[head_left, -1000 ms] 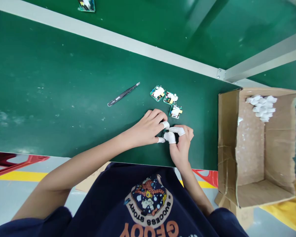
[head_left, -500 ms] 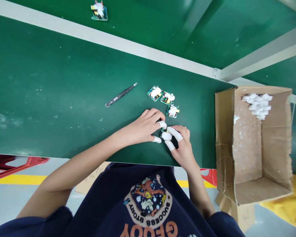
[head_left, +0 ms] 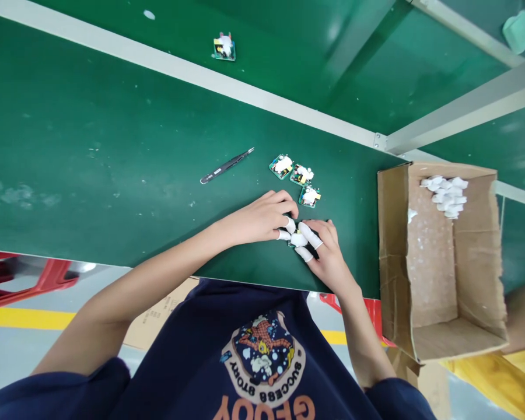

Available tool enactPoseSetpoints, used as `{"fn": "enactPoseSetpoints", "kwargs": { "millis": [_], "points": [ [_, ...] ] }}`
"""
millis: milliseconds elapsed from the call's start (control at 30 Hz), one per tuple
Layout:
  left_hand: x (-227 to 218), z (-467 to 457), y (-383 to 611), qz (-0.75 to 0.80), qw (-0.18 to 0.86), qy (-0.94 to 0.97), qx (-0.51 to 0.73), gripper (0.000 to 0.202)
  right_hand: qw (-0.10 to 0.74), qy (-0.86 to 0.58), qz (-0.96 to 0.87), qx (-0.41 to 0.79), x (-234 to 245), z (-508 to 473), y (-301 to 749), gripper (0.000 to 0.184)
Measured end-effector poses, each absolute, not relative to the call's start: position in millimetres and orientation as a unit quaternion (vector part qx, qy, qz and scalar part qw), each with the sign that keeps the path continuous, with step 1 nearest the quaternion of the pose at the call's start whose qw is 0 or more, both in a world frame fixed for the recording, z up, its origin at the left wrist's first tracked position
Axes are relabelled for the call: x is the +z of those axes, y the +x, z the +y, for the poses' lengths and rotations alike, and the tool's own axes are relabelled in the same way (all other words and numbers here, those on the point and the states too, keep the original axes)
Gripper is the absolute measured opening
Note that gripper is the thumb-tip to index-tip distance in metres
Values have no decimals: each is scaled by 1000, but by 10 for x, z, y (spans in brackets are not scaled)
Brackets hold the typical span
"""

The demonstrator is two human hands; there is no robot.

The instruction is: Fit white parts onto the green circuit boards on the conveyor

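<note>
White rubber finger cots (head_left: 310,234) covered the fingertips in contact with the work, five in view; which hand wore the middle one could not be determined. The left hand (head_left: 256,220) and right hand (head_left: 328,255) were pressed together, pinching a small circuit board (head_left: 291,244) between the fingertips near the close edge of a green work mat (head_left: 114,146). The cots and fingers hid most of the board. Three further circuit boards (head_left: 281,166) lay grouped just beyond the hands, and a fifth board (head_left: 224,49) sat past a grey rail (head_left: 245,87). Black tweezers (head_left: 226,165) lay left of the group. To the right stood an open cardboard box (head_left: 394,245), holding a cluster of white foam pieces (head_left: 441,195).
</note>
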State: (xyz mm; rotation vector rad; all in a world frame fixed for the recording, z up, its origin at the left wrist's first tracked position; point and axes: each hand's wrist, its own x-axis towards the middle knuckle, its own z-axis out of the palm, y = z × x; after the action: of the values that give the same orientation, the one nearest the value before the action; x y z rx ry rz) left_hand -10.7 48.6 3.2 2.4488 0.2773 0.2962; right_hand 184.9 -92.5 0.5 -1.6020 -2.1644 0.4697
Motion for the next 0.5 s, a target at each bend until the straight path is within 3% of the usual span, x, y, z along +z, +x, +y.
{"fn": "enactPoseSetpoints", "kwargs": {
  "millis": [500],
  "points": [
    [30, 470, -78, 88, 299, 944, 107, 11, 217, -566, -777, 168, -43, -923, 1872, 54]
  ]
}}
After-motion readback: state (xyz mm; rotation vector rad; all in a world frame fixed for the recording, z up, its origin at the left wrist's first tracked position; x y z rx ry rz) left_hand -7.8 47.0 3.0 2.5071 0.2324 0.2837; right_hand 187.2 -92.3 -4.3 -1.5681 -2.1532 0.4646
